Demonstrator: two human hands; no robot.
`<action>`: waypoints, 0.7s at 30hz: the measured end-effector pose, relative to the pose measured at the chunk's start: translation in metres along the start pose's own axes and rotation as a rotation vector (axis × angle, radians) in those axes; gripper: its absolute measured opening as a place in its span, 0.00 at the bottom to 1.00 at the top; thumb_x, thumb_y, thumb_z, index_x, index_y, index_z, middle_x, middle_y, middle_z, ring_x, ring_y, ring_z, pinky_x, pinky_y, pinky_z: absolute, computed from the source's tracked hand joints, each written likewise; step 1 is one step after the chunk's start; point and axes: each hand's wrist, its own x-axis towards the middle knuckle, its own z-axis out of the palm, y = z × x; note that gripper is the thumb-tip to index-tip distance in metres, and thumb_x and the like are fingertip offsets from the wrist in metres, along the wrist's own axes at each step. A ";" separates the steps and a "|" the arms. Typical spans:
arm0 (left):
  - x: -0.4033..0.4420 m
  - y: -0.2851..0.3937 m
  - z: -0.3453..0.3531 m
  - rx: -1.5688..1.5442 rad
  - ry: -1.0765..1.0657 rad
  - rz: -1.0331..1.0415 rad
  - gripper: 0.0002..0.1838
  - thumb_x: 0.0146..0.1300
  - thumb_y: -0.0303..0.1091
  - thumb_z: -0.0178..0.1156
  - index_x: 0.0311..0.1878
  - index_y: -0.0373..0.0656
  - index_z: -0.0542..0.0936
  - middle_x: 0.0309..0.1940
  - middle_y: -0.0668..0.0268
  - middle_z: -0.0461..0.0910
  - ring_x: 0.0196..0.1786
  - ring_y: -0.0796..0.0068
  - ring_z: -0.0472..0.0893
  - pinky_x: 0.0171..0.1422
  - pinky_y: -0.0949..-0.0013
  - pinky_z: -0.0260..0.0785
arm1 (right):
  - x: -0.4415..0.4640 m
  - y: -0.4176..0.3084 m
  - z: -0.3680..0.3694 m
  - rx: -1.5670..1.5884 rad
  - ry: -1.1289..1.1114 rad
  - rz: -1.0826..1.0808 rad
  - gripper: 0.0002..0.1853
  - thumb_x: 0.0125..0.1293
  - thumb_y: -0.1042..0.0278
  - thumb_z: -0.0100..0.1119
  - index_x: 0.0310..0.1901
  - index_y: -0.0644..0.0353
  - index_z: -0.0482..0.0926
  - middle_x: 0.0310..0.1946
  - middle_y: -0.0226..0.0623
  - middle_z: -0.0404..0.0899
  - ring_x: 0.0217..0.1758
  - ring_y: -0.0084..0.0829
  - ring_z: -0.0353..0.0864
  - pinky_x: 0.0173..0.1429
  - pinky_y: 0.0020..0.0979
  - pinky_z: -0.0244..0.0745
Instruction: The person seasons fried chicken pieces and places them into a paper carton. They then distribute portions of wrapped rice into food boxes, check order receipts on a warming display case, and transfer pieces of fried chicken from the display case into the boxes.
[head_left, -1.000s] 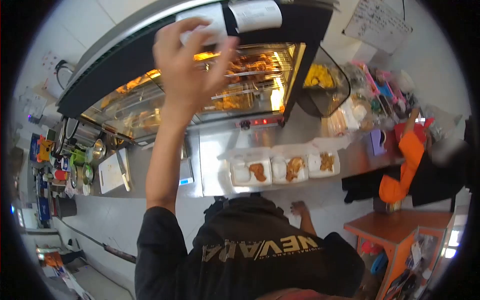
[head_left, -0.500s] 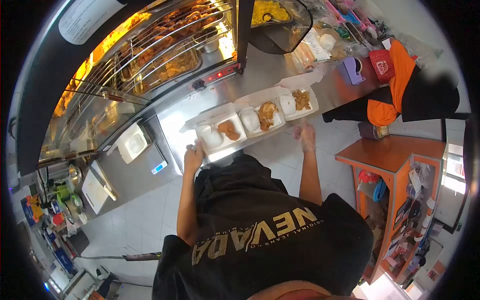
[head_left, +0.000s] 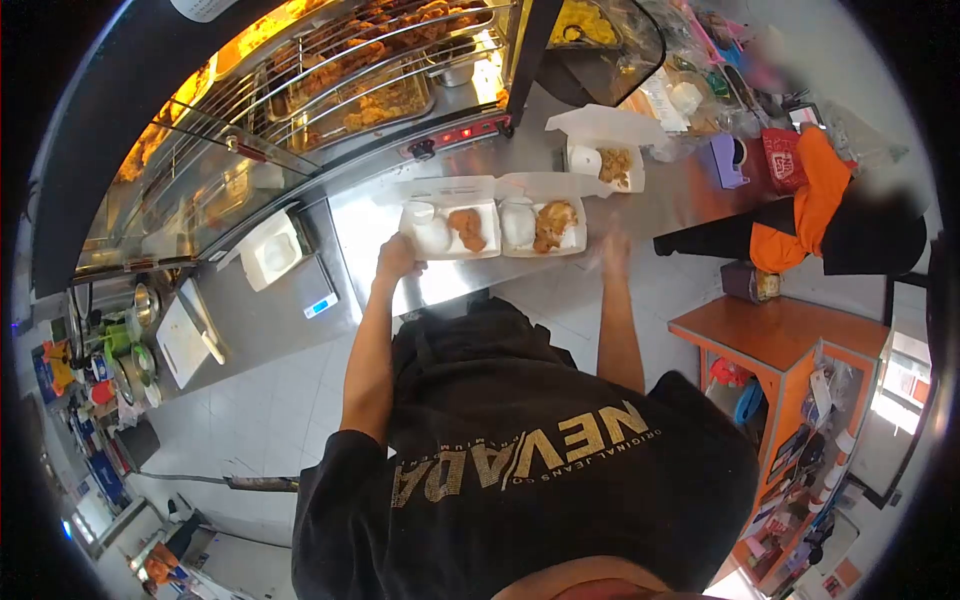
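Observation:
Side by side at the counter's front edge stand two open white takeaway boxes. The left takeaway box (head_left: 494, 250) holds white rice (head_left: 430, 235) and a piece of fried chicken (head_left: 467, 228). In the middle takeaway box (head_left: 570, 247) are rice (head_left: 518, 226) and a browned piece of fried food (head_left: 552, 224). My left hand (head_left: 400, 258) is closed on the front left corner of the left box. Motion blurs my right hand (head_left: 614, 250), just right of the middle box; its fingers are unclear. A third open takeaway box (head_left: 636, 180), with rice and small brown pieces, stands farther back right.
A heated display cabinet (head_left: 460, 132) with fried food lines the back left. On the left, another open box (head_left: 272, 258) rests on a scale (head_left: 320, 305), beside a cutting board (head_left: 185, 345) and knife (head_left: 212, 345). Another person (head_left: 860, 220) stands right, near a purple tape dispenser (head_left: 725, 163).
The third box has moved back and away from the other two. The two remaining boxes sit closer to the cabinet in view. My right hand has shifted slightly upward and blurred.

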 end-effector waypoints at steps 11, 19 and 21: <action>0.028 -0.006 -0.006 0.252 -0.056 0.319 0.19 0.74 0.39 0.47 0.38 0.32 0.80 0.27 0.52 0.86 0.26 0.65 0.87 0.28 0.65 0.81 | -0.053 -0.002 0.085 -0.854 -0.332 -0.715 0.34 0.61 0.61 0.72 0.65 0.60 0.68 0.52 0.51 0.78 0.53 0.46 0.84 0.55 0.43 0.83; 0.086 -0.008 -0.005 -0.339 -0.159 0.130 0.39 0.76 0.62 0.41 0.45 0.24 0.77 0.28 0.47 0.85 0.24 0.61 0.87 0.27 0.67 0.82 | -0.075 -0.065 0.125 0.214 -0.397 -0.102 0.31 0.59 0.54 0.75 0.62 0.56 0.76 0.49 0.44 0.80 0.48 0.36 0.82 0.54 0.37 0.78; 0.121 -0.061 0.001 0.089 0.127 0.286 0.42 0.73 0.65 0.45 0.50 0.22 0.73 0.28 0.45 0.84 0.26 0.57 0.87 0.28 0.65 0.82 | -0.069 -0.054 0.132 0.565 -0.446 0.117 0.30 0.60 0.48 0.73 0.59 0.54 0.76 0.47 0.39 0.78 0.45 0.33 0.81 0.53 0.39 0.78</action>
